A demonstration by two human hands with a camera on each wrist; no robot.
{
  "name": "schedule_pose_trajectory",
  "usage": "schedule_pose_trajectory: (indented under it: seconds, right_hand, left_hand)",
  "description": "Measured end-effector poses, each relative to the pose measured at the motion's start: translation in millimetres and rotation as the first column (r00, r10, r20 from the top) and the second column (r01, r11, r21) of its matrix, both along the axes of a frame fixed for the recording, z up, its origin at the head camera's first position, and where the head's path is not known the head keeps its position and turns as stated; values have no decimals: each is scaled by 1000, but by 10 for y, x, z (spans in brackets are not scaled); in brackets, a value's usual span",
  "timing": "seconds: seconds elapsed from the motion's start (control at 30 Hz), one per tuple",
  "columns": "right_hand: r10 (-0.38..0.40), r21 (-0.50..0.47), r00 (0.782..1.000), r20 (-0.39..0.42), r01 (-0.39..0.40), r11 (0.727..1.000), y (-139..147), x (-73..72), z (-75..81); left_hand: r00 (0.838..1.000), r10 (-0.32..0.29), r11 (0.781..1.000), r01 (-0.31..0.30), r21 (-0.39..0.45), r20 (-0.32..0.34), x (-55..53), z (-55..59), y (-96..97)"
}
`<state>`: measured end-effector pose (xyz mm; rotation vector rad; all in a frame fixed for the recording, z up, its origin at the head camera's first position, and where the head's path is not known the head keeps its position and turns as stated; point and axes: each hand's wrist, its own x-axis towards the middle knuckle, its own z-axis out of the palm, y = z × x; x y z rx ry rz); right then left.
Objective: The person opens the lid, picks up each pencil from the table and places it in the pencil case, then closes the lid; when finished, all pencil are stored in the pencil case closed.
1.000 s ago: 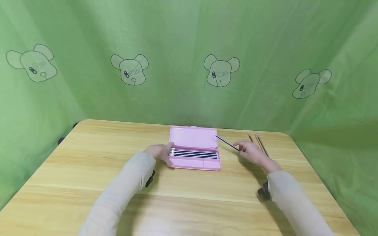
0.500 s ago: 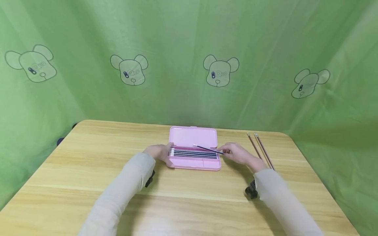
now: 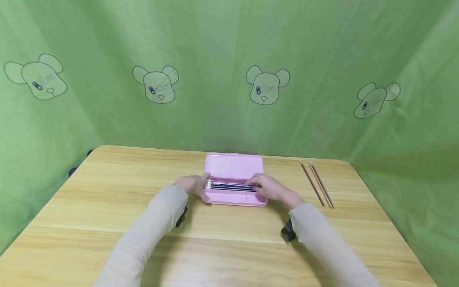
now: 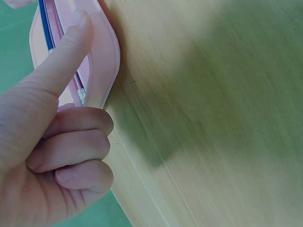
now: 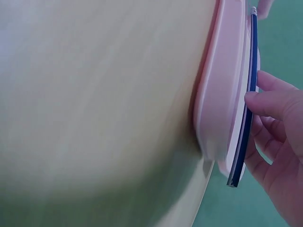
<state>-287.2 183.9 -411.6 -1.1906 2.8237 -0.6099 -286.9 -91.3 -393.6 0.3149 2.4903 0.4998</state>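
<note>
A pink pencil case lies open on the table, its lid folded back toward the curtain. Several dark striped pencils lie side by side in its long compartment. My left hand grips the case's left end; in the left wrist view its thumb lies over the case and the other fingers are curled below. Over the case's right part, my right hand pinches a dark blue pencil between thumb and fingers. That pencil's white-tipped end points left, along the compartment.
Three reddish-brown pencils lie on the wooden table to the right of the case. A green curtain with mouse-head drawings hangs behind and beside the table.
My right hand has carried the dark blue pencil leftward, from right of the case to over its compartment, turning it in line with the others. My left hand stays at the case's left end.
</note>
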Motion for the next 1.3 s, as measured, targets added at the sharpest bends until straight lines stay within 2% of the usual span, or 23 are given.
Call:
schedule_pose_trajectory:
  seconds: [0.13,0.33,0.67,0.9,1.3]
  right_hand:
    - [25,7,1000,-2,-25,1000,-127,-12,-17]
    - [20,26,1000,-7,-20,999,-240,-3,-40]
    - [16,38,1000,3,-16,999,-326,-25,-101]
    - [11,36,1000,1,-11,999,-289,33,-130]
    - [6,-76,997,83,0,997,-260,13,-146]
  left_hand:
    - [1000,-9,1000,9,-9,3,-5,-1,-14]
    - [1000,-25,999,25,-28,-4,-7,-2,-7]
    - [1000,-7,1000,7,-20,2,15,22,-13]
    - [1000,-17,999,17,-37,2,15,-1,2]
    - [1000,-8,999,8,-46,-3,10,0,1]
